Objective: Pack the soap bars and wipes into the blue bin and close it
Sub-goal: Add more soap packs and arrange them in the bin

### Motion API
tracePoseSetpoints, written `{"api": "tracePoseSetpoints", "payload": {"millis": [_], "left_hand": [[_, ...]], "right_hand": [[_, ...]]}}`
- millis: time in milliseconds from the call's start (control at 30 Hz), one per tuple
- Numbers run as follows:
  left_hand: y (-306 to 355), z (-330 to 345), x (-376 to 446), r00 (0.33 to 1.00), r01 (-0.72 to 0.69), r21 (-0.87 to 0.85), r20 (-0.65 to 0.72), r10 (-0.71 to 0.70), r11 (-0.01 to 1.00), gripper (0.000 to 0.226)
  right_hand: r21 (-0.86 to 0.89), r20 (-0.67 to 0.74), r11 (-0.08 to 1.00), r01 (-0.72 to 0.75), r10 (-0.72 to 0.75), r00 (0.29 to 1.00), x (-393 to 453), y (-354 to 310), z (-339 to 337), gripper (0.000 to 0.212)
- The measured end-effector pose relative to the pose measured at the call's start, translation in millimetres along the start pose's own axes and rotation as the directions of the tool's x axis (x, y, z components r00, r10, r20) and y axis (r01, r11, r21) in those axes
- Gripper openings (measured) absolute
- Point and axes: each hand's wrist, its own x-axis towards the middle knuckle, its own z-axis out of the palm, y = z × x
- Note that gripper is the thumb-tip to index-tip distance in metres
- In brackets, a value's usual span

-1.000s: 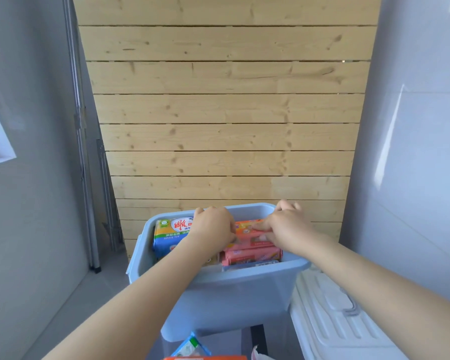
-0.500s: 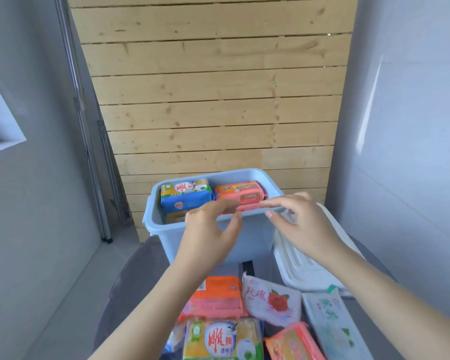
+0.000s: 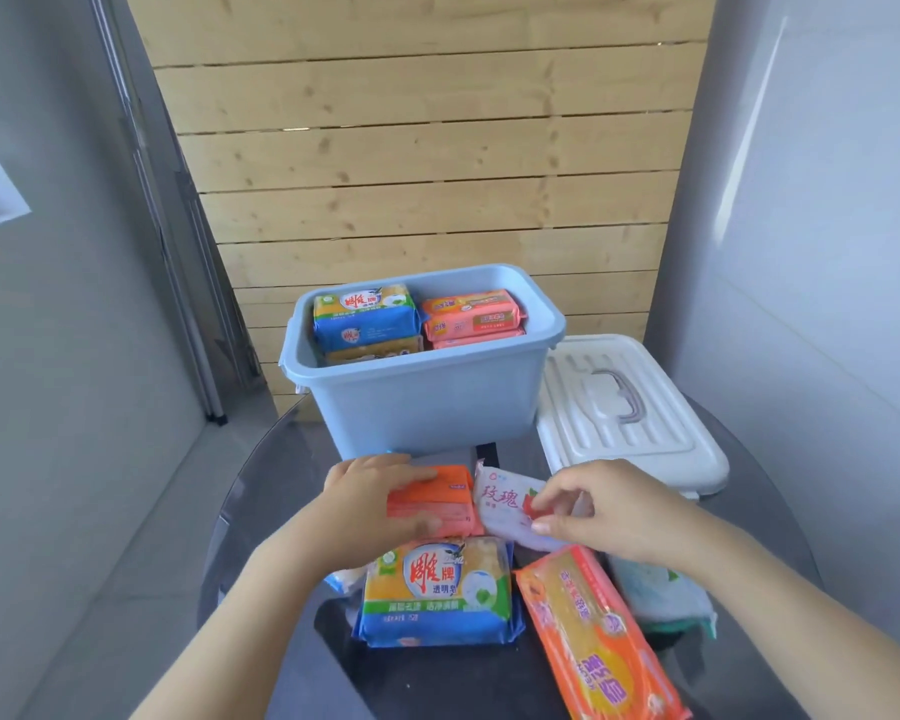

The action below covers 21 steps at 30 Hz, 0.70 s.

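The blue bin (image 3: 427, 397) stands open on the dark round table, holding blue-and-yellow soap packs (image 3: 366, 317) on its left and pink soap packs (image 3: 471, 317) on its right. In front of it my left hand (image 3: 370, 504) grips an orange-pink soap bar (image 3: 445, 504) lying on the table. My right hand (image 3: 604, 509) pinches a white rose-print wipes pack (image 3: 502, 504) beside it. Nearer to me lie a blue-and-yellow soap pack (image 3: 437, 589), a long orange soap pack (image 3: 598, 636) and a pale green wipes pack (image 3: 661, 595).
The bin's white lid (image 3: 630, 413) with a grey handle lies flat to the right of the bin. The glass table (image 3: 261, 491) has a rounded edge on the left. A wooden slat wall (image 3: 417, 163) rises behind, with grey walls on both sides.
Both hands left the bin after setting pink soap inside and dropped to the table; the left now grips an orange-pink bar, the right a wipes pack. The view tilted downward.
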Motion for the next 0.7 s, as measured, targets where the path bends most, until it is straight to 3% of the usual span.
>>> {"api": "tracePoseSetpoints", "payload": {"millis": [200, 400, 700], "left_hand": [[-8.5, -4.1, 1.1, 0.997, -0.033, -0.016, 0.071, 0.034, 0.999, 0.063], [-12.3, -0.8, 1.7, 0.996, -0.074, -0.029, 0.046, 0.075, 0.997, 0.062], [-16.9, 4.8, 1.3, 0.994, -0.106, -0.037, 0.01, 0.107, 0.994, 0.062]], "right_hand": [[-0.149, 0.156, 0.988, -0.051, 0.075, 0.985, -6.6, 4.7, -3.1, 0.033], [-0.063, 0.219, 0.993, -0.103, 0.115, 0.969, -13.2, 4.9, 0.7, 0.024], [0.071, 0.247, 0.977, -0.201, 0.178, 0.952, -14.0, 2.1, 6.7, 0.03]]}}
